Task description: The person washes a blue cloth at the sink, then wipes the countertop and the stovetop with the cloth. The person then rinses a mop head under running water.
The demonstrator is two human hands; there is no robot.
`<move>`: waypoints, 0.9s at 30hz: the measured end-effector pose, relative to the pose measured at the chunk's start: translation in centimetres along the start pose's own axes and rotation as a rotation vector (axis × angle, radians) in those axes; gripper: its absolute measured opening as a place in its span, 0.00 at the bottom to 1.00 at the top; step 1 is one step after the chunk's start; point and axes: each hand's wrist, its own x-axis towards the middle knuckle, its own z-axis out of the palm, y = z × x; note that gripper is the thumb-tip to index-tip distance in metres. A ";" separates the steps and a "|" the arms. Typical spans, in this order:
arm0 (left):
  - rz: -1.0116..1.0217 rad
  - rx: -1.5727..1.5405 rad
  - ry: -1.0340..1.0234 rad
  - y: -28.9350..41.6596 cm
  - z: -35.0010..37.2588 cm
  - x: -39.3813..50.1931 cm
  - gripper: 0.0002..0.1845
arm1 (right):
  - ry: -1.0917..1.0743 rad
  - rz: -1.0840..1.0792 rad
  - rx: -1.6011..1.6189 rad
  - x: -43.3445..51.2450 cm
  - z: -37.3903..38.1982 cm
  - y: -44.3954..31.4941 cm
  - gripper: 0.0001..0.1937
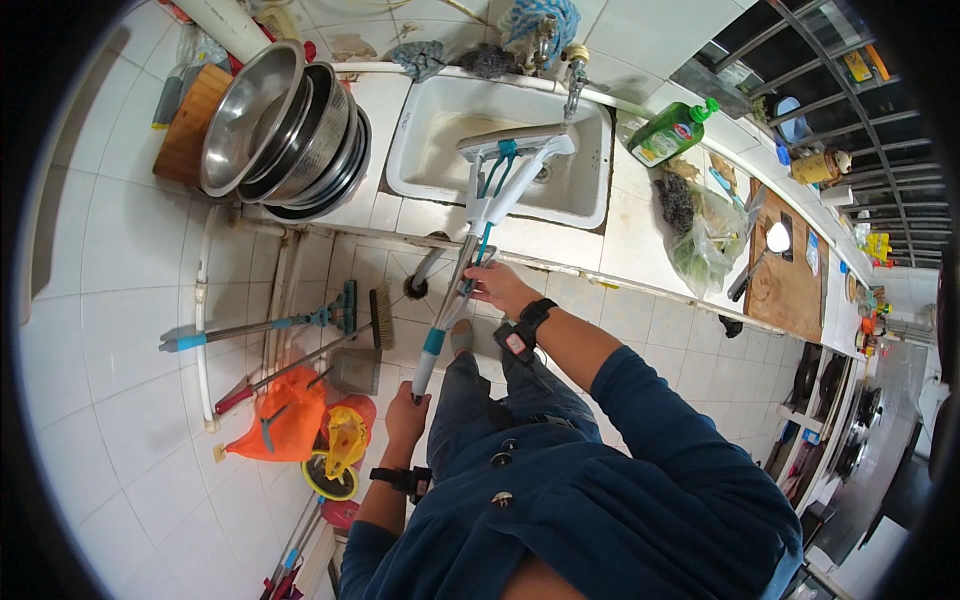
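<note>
A sponge mop [499, 195] with a white and teal squeeze frame slants up from my hands. Its wide head [517, 141] lies over the white sink [411, 169], the right end directly below the metal faucet [575, 79]. My left hand [407, 412] grips the grey lower end of the mop's handle [424, 367]. Farther up, my right hand [501, 287] is closed around the lever part beside the metal pole. Whether water is running from the faucet is hard to tell.
Stacked metal basins [255, 120] stand left of the sink. To its right are a green soap bottle [667, 133], a plastic bag of greens [705, 244] and a wooden cutting board [787, 262]. A second mop [255, 328], a broom [381, 319] and a dustpan [355, 371] are on the left.
</note>
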 end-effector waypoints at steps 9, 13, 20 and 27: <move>0.017 0.015 -0.016 0.7 0.6 0.1 0.16 | -0.023 -0.016 0.012 -1.1 -1.6 -0.4 0.07; 0.034 0.004 -0.030 0.8 0.7 0.1 0.17 | -0.004 -0.003 0.010 -1.4 -2.1 -0.3 0.07; 0.132 -0.091 0.009 0.5 0.4 -0.4 0.21 | 0.044 -0.028 -0.036 -2.2 -2.1 -0.5 0.06; -0.002 0.238 -0.057 0.3 -5.0 -5.4 0.25 | 0.122 -0.178 -0.229 -3.6 -0.5 -2.1 0.10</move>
